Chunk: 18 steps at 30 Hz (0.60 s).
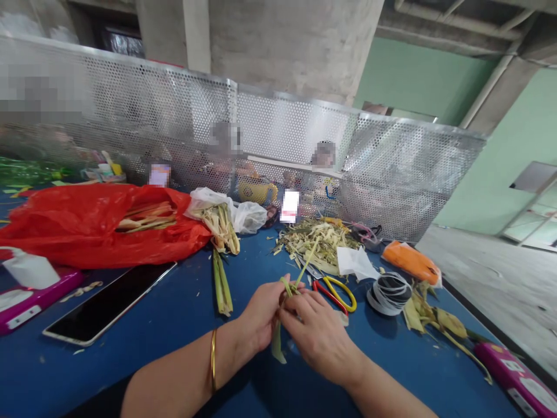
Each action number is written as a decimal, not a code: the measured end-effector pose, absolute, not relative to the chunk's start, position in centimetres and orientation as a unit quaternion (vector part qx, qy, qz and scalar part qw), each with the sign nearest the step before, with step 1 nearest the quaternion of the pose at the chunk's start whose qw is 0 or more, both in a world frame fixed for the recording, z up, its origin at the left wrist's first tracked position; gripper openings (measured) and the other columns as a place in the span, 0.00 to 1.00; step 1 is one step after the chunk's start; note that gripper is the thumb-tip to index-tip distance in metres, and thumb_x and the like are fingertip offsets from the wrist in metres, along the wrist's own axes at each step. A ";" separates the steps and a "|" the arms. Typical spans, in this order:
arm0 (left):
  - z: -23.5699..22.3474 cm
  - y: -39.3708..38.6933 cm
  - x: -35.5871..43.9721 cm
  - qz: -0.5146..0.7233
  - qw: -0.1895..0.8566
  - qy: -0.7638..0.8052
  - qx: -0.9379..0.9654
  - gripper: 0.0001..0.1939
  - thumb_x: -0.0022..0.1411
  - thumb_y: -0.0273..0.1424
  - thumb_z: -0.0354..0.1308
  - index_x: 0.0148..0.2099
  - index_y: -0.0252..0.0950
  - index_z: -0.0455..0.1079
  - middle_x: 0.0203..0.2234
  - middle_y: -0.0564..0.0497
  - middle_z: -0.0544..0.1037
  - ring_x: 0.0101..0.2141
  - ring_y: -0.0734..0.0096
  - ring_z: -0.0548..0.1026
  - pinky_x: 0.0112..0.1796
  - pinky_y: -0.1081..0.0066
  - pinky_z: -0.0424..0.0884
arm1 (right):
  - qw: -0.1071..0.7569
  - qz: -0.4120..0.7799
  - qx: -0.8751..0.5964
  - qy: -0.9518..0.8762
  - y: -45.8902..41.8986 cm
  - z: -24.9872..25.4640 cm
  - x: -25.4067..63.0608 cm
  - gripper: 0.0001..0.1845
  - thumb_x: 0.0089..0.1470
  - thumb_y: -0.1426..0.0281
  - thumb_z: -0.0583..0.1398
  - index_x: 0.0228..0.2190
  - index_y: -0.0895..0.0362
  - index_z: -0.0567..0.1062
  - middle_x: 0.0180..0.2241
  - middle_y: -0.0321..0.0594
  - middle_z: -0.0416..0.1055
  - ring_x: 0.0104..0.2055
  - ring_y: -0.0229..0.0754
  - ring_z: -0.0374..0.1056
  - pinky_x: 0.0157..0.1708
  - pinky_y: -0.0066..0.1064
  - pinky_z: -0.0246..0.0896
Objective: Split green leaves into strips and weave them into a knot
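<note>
Over the blue table (174,325), my left hand (261,316) and my right hand (319,334) meet and both pinch a green leaf strip (288,285). The strip loops up between my fingers and a pale end hangs down below them (277,348). A gold bangle (213,361) sits on my left wrist. Just beyond my right hand lie scissors with red and yellow handles (337,293).
A red plastic bag (87,232) with leaf stalks lies at the left, a phone (108,305) and a pink object (26,299) in front of it. Green stalks (221,278), a pile of leaf trimmings (317,241), a wire coil (389,293), an orange item (411,261) surround my hands. A perforated metal screen (282,128) stands behind, with people beyond.
</note>
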<state>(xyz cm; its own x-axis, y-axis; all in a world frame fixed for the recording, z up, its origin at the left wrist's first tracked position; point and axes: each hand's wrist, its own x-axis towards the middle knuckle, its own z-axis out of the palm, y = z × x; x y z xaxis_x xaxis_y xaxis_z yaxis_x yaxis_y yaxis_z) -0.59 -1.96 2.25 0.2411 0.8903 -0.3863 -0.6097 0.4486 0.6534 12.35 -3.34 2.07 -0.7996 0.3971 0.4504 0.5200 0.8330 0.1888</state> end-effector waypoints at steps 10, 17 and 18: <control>2.4 -2.5 -0.6 0.473 0.723 0.393 0.316 0.16 0.58 0.40 0.57 0.34 0.29 0.71 0.24 0.48 0.76 0.25 0.73 0.75 0.30 0.76 0.69 | 0.465 0.141 -0.413 -0.770 -1.9 1.4 13.5 0.11 0.59 0.69 0.52 0.27 0.57 0.70 0.29 0.39 0.69 0.34 0.40 0.66 0.35 0.33 0.61; 2.5 -2.4 -0.7 0.449 0.682 0.436 0.379 0.10 0.58 0.32 0.52 0.36 0.31 0.70 0.27 0.45 0.79 0.26 0.71 0.77 0.29 0.74 0.70 | 0.461 0.421 -0.503 -0.598 0.0 -0.8 13.5 0.17 0.48 0.56 0.60 0.25 0.57 0.68 0.21 0.33 0.66 0.22 0.37 0.64 0.22 0.29 0.62; 2.5 -2.3 -0.8 0.445 0.684 0.435 0.381 0.09 0.57 0.31 0.52 0.36 0.31 0.69 0.27 0.46 0.79 0.26 0.70 0.78 0.29 0.74 0.70 | 0.455 0.457 -0.494 -0.583 0.0 -0.7 13.4 0.18 0.47 0.55 0.61 0.25 0.57 0.68 0.20 0.32 0.65 0.19 0.36 0.62 0.19 0.29 0.61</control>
<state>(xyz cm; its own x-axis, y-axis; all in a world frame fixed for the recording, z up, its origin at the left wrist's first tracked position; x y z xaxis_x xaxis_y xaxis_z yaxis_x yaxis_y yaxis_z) -0.78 -2.33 2.54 0.2253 0.9402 -0.2555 -0.2786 0.3135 0.9078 13.43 0.01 -0.74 -0.0966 0.9922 0.0789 0.1605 0.0937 -0.9826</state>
